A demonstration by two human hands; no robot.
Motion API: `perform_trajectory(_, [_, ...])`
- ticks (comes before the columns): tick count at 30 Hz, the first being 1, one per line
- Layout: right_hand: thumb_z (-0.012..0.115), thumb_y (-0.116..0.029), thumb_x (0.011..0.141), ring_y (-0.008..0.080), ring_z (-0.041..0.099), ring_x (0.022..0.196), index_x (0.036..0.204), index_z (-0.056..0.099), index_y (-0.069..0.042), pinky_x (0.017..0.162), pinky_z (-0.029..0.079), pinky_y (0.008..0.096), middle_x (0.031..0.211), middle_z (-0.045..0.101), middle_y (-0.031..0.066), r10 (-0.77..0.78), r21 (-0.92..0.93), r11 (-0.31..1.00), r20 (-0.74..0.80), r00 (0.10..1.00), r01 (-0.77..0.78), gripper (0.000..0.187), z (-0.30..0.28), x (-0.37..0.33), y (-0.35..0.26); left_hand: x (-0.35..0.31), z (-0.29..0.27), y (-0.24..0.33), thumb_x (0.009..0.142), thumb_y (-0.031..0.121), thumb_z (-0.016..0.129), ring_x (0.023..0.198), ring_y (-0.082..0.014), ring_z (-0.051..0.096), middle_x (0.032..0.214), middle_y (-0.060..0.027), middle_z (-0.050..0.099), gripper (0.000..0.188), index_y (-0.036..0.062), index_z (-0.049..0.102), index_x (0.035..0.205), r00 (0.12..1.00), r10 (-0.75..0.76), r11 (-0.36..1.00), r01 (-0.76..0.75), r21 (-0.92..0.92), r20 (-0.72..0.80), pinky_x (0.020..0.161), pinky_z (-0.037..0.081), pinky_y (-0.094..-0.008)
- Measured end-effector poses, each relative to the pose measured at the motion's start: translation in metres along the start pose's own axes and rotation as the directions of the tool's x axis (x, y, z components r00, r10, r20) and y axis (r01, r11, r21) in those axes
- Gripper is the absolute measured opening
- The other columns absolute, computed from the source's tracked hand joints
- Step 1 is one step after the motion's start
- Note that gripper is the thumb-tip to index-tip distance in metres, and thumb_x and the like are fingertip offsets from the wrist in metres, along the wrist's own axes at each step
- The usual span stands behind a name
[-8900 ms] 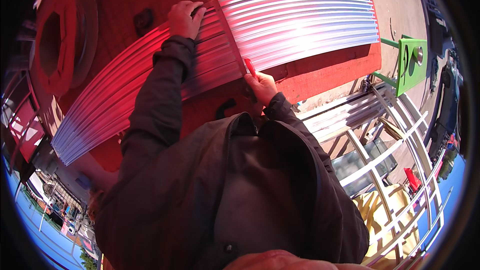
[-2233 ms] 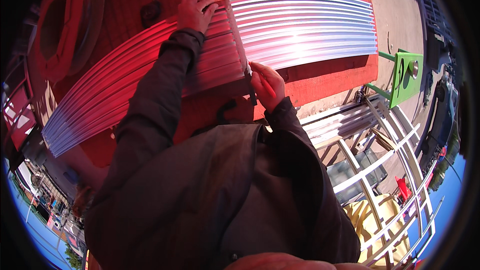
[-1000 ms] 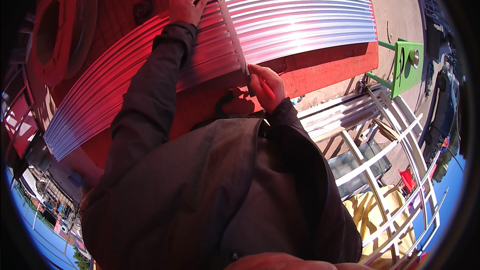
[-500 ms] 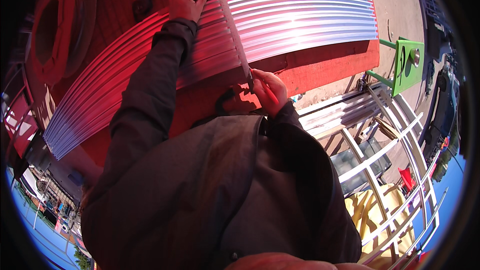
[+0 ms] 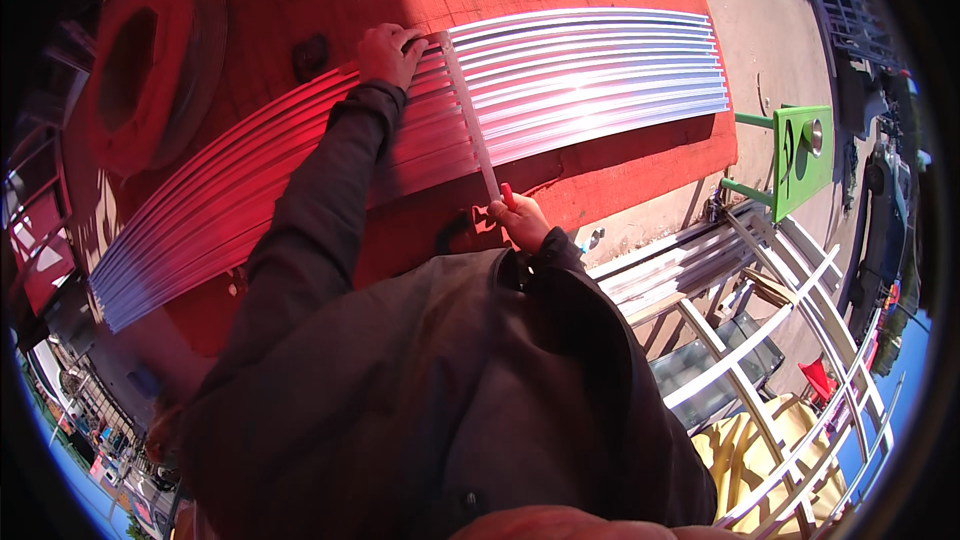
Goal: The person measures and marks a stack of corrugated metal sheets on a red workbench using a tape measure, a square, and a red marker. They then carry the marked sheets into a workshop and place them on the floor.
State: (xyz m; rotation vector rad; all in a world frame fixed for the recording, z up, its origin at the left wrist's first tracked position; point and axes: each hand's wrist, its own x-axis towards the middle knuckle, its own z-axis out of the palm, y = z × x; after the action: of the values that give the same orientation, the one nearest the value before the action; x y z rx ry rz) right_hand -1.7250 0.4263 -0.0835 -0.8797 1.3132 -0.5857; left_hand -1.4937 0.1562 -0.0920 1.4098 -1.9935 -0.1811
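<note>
The lower end of a narrow flat strip point(image 5: 470, 115) appeared to be pinched by the fingers of the right hand point(image 5: 522, 223), at five o'clock from the strip's middle, and a slim red tool point(image 5: 508, 196) was held in the same fist. At ten o'clock, the fingers of the left hand point(image 5: 388, 55) were bent over the far edge of the ribbed metal lengths point(image 5: 590, 75), just beside the strip's upper end; whether the strip itself was pressed by them could not be told.

The strip was laid across the ribs from about half past eleven to half past five, its lower end projecting past their near edge. Because only narrow crests were touched, slipping or pivoting was judged likely unless both ends were pressed evenly. The red tool was best held clear of the strip's edge while the angle was checked.

The ribs were carried by the red-covered worktop point(image 5: 640, 160), spreading towards eight and three o'clock, with strong glare on the latter side, where sighting from the shaded side seemed wiser. Farther out, a green metal plate point(image 5: 803, 162) was seen just past three.
</note>
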Motion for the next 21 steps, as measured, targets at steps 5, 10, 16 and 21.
perform_trajectory(5, [0.053, -0.027, 0.1, 0.0081, 0.059, 0.064, 0.093, 0.064, -0.005, 0.049, 0.043, 0.0218, 0.076, 0.062, 0.0005, 0.105, 0.289, 0.944, 0.189, 0.976, -0.157, 0.026, -0.024, -0.011, -0.043, -0.021, -0.042, 0.008, 0.075, 0.023, 0.075, 0.105, -0.0314, 0.056, 0.112, -0.0109, 0.059, 0.042, 0.0124, 0.066, 0.115, 0.967, -0.052, 0.999, 0.046, -0.029, -0.248, 0.09, 0.044, -0.0442])
perform_trajectory(10, [0.052, -0.026, 0.1, 0.0081, 0.053, 0.055, 0.093, 0.064, -0.004, 0.048, 0.041, 0.022, 0.07, 0.054, -0.0016, 0.02, 0.283, 0.959, 0.043, 0.999, -0.031, 0.026, -0.052, -0.001, -0.087, -0.104, -0.1, 0.029, 0.076, 0.018, 0.072, 0.112, -0.0325, 0.052, 0.118, -0.0126, 0.057, 0.044, 0.0077, 0.063, 0.118, 0.95, -0.188, 0.982, 0.177, -0.065, -0.248, 0.096, 0.041, -0.0436])
perform_trajectory(16, [0.048, -0.028, 0.1, 0.0127, 0.044, 0.055, 0.099, 0.059, -0.003, 0.059, 0.041, 0.031, 0.075, 0.052, 0.0023, -0.163, 0.487, 0.866, 0.054, 0.985, 0.116, 0.026, -0.104, 0.081, -0.174, -0.184, -0.118, 0.034, 0.079, 0.017, 0.07, 0.114, -0.0326, 0.051, 0.122, -0.013, 0.056, 0.041, 0.0088, 0.063, 0.118, 0.915, -0.386, 0.922, 0.386, -0.019, -0.115, 0.098, 0.04, -0.0445])
perform_trajectory(21, [0.034, -0.047, 0.102, 0.0232, 0.058, 0.093, 0.125, 0.055, -0.003, 0.088, 0.047, 0.0446, 0.106, 0.063, 0.0095, -0.101, 0.65, 0.735, -0.177, 0.979, 0.194, 0.054, -0.134, 0.157, -0.235, -0.178, -0.112, 0.045, 0.08, 0.017, 0.07, 0.115, -0.033, 0.051, 0.126, -0.0134, 0.055, 0.04, 0.0094, 0.063, 0.118, 0.893, -0.428, 0.902, 0.432, 0.002, -0.139, 0.1, 0.04, -0.0447])
